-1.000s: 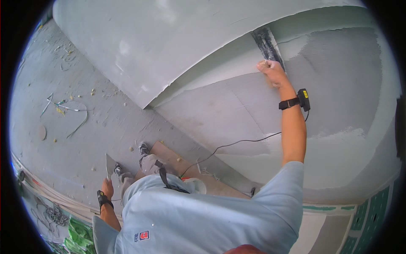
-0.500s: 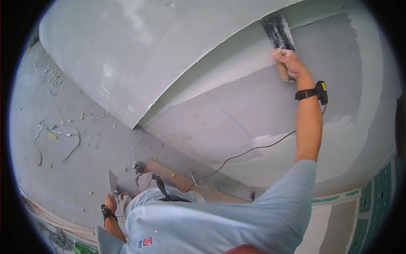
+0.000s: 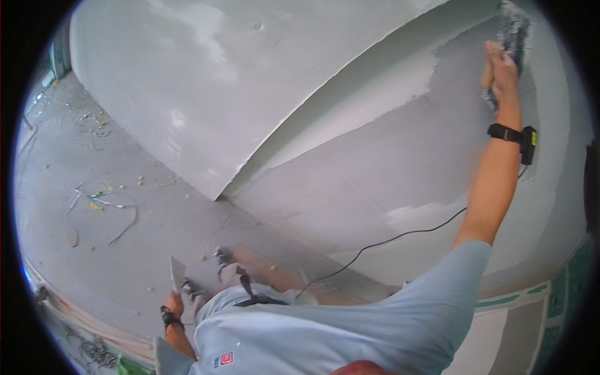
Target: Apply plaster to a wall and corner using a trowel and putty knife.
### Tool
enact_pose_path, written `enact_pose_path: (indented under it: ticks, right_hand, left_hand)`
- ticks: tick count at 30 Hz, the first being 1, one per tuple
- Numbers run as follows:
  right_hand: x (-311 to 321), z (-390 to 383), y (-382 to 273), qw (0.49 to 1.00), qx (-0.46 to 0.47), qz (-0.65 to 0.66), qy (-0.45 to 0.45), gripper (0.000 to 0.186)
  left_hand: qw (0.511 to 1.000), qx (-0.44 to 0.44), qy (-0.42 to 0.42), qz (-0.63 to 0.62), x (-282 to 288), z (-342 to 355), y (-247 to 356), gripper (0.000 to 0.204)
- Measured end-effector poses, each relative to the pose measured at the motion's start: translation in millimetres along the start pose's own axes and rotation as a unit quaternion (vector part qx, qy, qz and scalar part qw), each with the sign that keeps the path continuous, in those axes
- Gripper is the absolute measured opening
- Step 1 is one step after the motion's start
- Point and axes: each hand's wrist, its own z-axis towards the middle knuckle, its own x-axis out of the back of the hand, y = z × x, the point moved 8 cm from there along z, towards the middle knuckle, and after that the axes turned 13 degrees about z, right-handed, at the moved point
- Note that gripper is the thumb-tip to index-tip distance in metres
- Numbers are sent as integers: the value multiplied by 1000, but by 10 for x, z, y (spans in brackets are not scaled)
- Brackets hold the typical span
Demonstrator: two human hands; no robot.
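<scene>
My right hand [image 3: 501, 74] is raised high on the plastered wall [image 3: 387, 156] and grips the handle of a plastering trowel [image 3: 514, 31], whose plaster-caked blade lies flat against the wet grey patch near the top right. A black wrist strap with a small device [image 3: 514, 136] sits on that forearm. My left hand [image 3: 174, 305] hangs low by my hip and holds a small flat metal blade [image 3: 177, 272] upright. A black band wraps that wrist.
A bare concrete floor [image 3: 112, 250] carries scattered wire scraps and debris [image 3: 100, 200] at the left. A black cable [image 3: 387, 240] trails along the wall base. A wooden plank [image 3: 275, 275] lies by my feet. Green-edged boards [image 3: 556, 294] stand at the lower right.
My right hand has carried the trowel up and to the right across the wall, stretching the arm further. The left hand with its blade has stayed low by my hip.
</scene>
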Motion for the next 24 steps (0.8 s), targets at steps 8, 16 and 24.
enact_pose_path:
  ticks: [8, 16, 24]
  right_hand:
    - [-652, -2034, 1139, 961, 79, -262, 26, 43]
    - [-1592, -5035, 2447, 916, 8, -326, -233, 30]
    - [-2251, -5974, 2505, 949, 51, -263, -167, 24]
  left_hand:
    - [995, 95, -8, 1, 353, -98, -481, 31]
    - [957, 94, -36, 273, 1224, -27, -934, 37]
    - [998, -59, 28, 12, 1594, 22, 391, 20]
